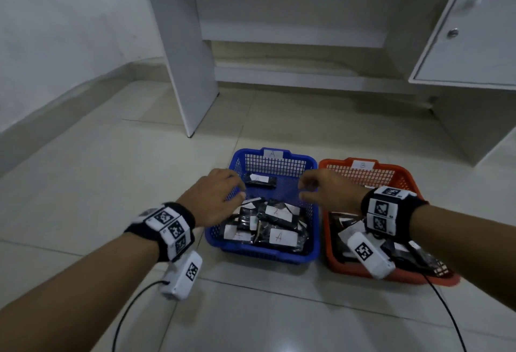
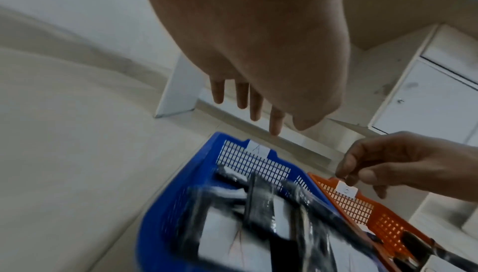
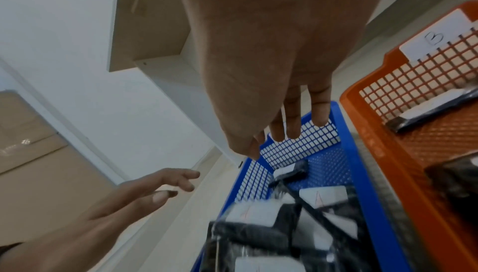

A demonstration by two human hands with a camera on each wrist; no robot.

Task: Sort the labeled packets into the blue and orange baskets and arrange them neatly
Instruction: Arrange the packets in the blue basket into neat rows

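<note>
The blue basket (image 1: 279, 167), tagged A, stands on the floor beside the orange basket (image 1: 371, 177), tagged B. Several black packets with white A labels (image 1: 276, 226) are heaped at the blue basket's near end, and one packet (image 1: 261, 181) lies alone at its far end. More black packets (image 1: 349, 228) lie in the orange basket, partly hidden by my right wrist. My left hand (image 1: 240, 192) hovers over the blue basket's left rim, fingers relaxed and empty. My right hand (image 1: 304, 191) hovers over its right rim and holds nothing. In the wrist views the fingers (image 2: 256, 102) (image 3: 292, 125) hang straight above the blue basket (image 2: 155, 215) (image 3: 362, 174).
A white desk panel (image 1: 190, 72) stands on the tiled floor behind the baskets. A cabinet door with a knob (image 1: 452, 32) is at the far right. The wall runs along the left. Cables trail from both wrist devices. A cardboard box (image 3: 38, 153) shows in the right wrist view.
</note>
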